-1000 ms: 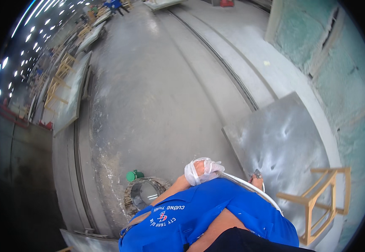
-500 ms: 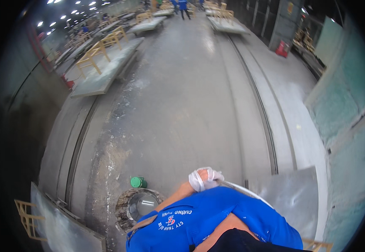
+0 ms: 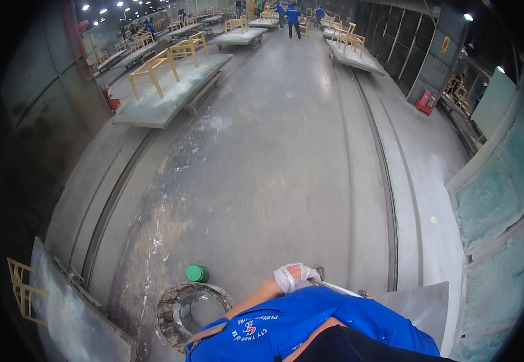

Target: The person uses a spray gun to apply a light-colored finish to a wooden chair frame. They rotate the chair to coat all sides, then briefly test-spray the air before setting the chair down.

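My left hand [image 3: 296,278], in a white, partly see-through glove or wrap, is held across the front of my chest. Its fingers are closed round a thin white hose [image 3: 340,289] that runs off to the right along my blue shirt. A small dark piece shows just beyond the fingers; I cannot make out its kind. My right hand is hidden from view. To the left of my forearm stands a round, stained bucket [image 3: 166,311] with a shiny metal inside. A small green can [image 3: 197,273] stands just beyond it.
Floor rails [image 3: 388,199] run along both sides. A flat cart [image 3: 171,117] carrying wooden chair frames [image 3: 153,69] is at the far left. A tilted panel [image 3: 81,301] is near left, a metal sheet [image 3: 419,301] near right. People in blue [image 3: 293,18] stand far off.
My head view has tilted up and shifted, so more of the far hall shows. My left hand stays closed on the hose in front of my chest.
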`<state>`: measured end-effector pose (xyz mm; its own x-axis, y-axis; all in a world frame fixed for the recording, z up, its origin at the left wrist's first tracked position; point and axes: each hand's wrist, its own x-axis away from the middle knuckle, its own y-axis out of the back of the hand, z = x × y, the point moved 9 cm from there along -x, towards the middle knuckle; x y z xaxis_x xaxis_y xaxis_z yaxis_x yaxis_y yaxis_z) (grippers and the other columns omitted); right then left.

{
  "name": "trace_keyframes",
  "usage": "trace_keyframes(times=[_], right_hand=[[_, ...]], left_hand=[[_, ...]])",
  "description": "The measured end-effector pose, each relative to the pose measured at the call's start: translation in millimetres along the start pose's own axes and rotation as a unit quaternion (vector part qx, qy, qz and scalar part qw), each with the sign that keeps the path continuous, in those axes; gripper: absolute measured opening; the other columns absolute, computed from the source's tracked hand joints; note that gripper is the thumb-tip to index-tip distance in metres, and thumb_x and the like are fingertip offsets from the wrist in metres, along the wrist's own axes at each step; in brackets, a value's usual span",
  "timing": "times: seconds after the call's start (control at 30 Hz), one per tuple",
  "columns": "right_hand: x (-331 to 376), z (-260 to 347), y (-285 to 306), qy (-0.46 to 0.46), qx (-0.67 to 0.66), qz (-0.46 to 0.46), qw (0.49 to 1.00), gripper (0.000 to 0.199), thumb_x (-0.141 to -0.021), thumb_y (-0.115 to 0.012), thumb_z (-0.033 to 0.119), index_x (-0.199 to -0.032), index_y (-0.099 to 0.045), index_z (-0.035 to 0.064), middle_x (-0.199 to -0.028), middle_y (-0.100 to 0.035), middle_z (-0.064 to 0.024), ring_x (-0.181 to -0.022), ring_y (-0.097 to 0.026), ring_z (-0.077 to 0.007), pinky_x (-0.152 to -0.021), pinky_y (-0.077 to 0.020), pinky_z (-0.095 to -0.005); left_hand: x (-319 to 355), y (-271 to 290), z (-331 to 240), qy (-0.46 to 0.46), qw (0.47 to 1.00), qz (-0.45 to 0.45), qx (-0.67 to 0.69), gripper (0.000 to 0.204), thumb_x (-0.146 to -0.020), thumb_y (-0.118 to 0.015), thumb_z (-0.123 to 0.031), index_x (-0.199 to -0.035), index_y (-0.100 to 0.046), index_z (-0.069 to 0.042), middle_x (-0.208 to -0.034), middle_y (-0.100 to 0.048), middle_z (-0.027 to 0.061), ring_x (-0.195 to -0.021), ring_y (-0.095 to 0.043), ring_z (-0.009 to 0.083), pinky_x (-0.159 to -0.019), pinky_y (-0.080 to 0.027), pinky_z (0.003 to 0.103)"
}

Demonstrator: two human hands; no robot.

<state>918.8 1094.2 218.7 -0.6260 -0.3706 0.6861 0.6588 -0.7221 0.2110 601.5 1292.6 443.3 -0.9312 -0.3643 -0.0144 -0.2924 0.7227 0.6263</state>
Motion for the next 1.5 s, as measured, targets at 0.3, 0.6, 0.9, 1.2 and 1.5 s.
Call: trace_keyframes(times=[0.3,0.6,0.9,1.2,1.5], right_hand=[[-68,-49,0,-0.142,-0.172,0.019,0.975,0.022,-0.095,-0.060,0.016,-0.106,-0.067,-0.0018,-0.081,-0.070,-0.0154,-0.064,-0.068,-0.0245,-0.057,-0.0579,-0.0353],[-122,7,51,-0.117,-0.515,0.050,0.848,0.034,-0.098,-0.053,0.020,-0.119,-0.066,-0.0030,-0.096,-0.071,-0.0160,-0.066,-0.067,-0.0225,-0.056,-0.0582,-0.0290],[131,302,339,0.421,-0.365,-0.257,0.790,0.048,-0.110,-0.048,0.053,-0.126,-0.064,0.0103,-0.099,-0.071,-0.0037,-0.082,-0.069,-0.0114,-0.041,-0.0428,-0.0238],[592,499,305,0.557,-0.043,-0.641,0.525,0.045,-0.107,-0.059,0.048,-0.134,-0.066,0.0122,-0.090,-0.068,-0.0009,-0.081,-0.066,-0.0087,-0.045,-0.0422,-0.0233],[732,582,165,0.499,0.020,-0.736,0.457,0.039,-0.110,-0.052,0.045,-0.113,-0.071,0.0111,-0.085,-0.064,0.0004,-0.069,-0.064,-0.0093,-0.043,-0.0436,-0.0232]], left_hand=[[-47,28,25,-0.003,1.000,-0.009,0.012,0.024,-0.091,-0.066,-0.028,-0.108,-0.077,-0.014,-0.099,-0.075,0.0159,-0.093,-0.072,0.0394,-0.083,-0.057,0.048],[-181,43,7,-0.117,0.986,0.099,-0.061,0.020,-0.092,-0.069,-0.026,-0.108,-0.074,-0.014,-0.092,-0.073,0.0135,-0.089,-0.071,0.0365,-0.080,-0.056,0.049],[-272,50,-128,-0.388,0.901,0.196,-0.015,0.023,-0.095,-0.072,-0.025,-0.116,-0.071,-0.014,-0.086,-0.069,0.0128,-0.083,-0.068,0.0346,-0.077,-0.054,0.048],[-242,84,-163,-0.504,0.762,0.405,0.040,0.027,-0.095,-0.073,-0.023,-0.118,-0.073,-0.008,-0.086,-0.073,0.0149,-0.082,-0.070,0.0365,-0.075,-0.055,0.046],[-229,123,-136,-0.585,0.669,0.442,0.120,0.037,-0.092,-0.080,-0.024,-0.124,-0.074,-0.007,-0.093,-0.073,0.0117,-0.087,-0.069,0.0319,-0.080,-0.055,0.042]])
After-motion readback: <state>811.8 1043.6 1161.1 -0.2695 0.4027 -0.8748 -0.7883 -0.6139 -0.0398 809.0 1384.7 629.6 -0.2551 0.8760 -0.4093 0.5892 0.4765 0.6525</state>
